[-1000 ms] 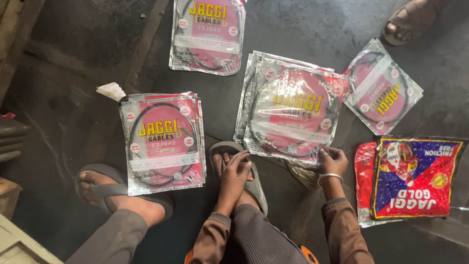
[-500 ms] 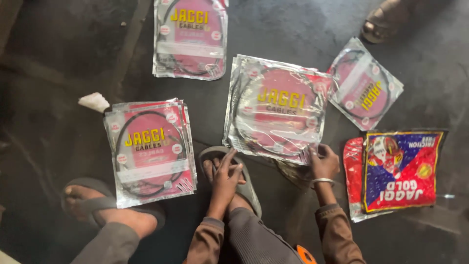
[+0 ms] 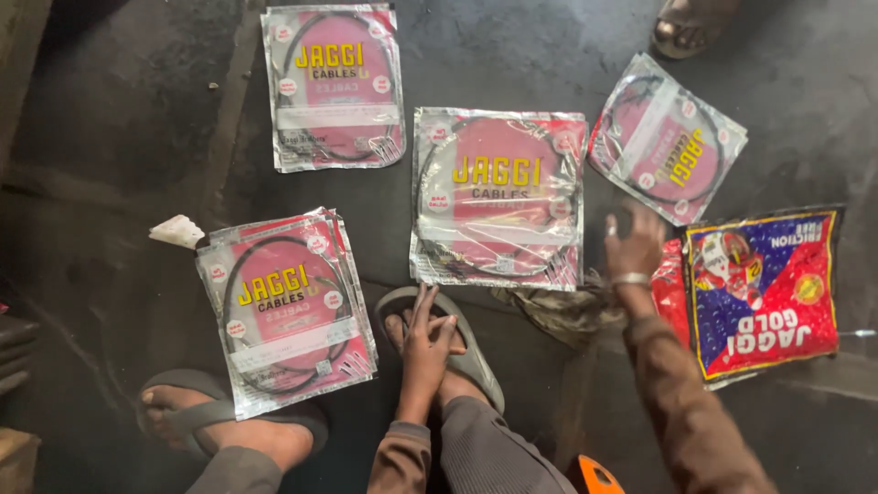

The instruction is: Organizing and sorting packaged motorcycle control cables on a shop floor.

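Several clear packets of coiled black cable with pink and red cards lie on a dark floor. My left hand (image 3: pixel 428 337) rests flat on my own foot in a grey sandal (image 3: pixel 476 361), holding nothing. My right hand (image 3: pixel 633 243) hovers, fingers spread, just right of the middle stack of packets (image 3: pixel 498 197) and beside a blue and red packet (image 3: pixel 764 288). A bracelet sits on that wrist. Another stack (image 3: pixel 288 306) lies at the left, one packet (image 3: pixel 334 82) at the top and a tilted one (image 3: pixel 668 151) at the upper right.
My other foot in a sandal (image 3: pixel 210 421) is at the lower left. A crumpled rag (image 3: pixel 558 311) lies under my right forearm. A white scrap (image 3: pixel 176 230) sits left of the left stack. Someone else's sandalled foot (image 3: pixel 686 27) shows at the top right.
The view has shifted so everything sits lower in the frame. My right hand has lifted off the middle stack's lower right corner and moved up and to the right.
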